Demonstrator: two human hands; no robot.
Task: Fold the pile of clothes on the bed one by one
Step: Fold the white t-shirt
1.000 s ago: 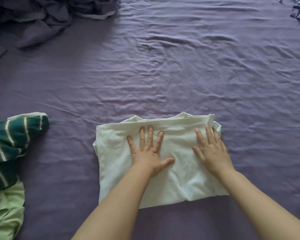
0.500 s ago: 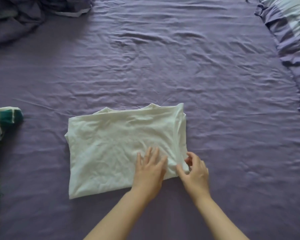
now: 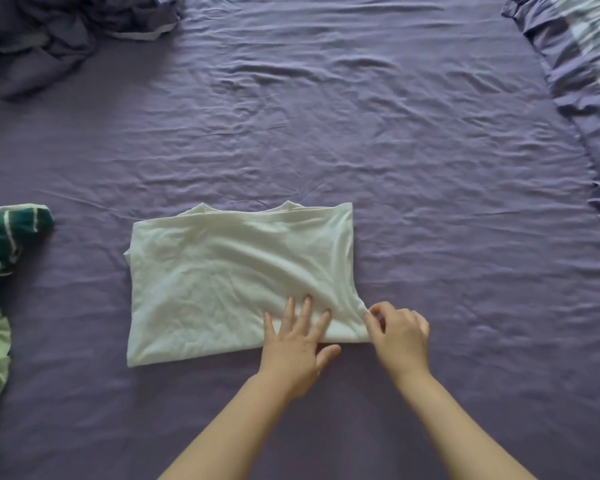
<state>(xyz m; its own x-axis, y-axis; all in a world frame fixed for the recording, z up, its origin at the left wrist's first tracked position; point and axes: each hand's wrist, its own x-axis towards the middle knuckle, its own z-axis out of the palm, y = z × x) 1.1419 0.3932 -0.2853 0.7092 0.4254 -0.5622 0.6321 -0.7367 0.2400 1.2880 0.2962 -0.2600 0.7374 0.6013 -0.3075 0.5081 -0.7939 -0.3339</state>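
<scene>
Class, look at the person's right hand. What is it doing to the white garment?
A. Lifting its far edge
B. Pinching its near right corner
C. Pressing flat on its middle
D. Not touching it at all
B: the right hand pinches the near right corner of the white garment between its curled fingers, while the left hand lies flat beside it.

Left hand: palm down, fingers straight and slightly spread, thumb splayed out toward the right hand; flat in a pressing pose, forearm bare and angled in from lower left. Right hand: just beside the left, knuckles up, fingers curled, thumb and forefinger pinched together at the tips on the side nearest the left hand; wrist straight, bare forearm angled in from lower right.
</scene>
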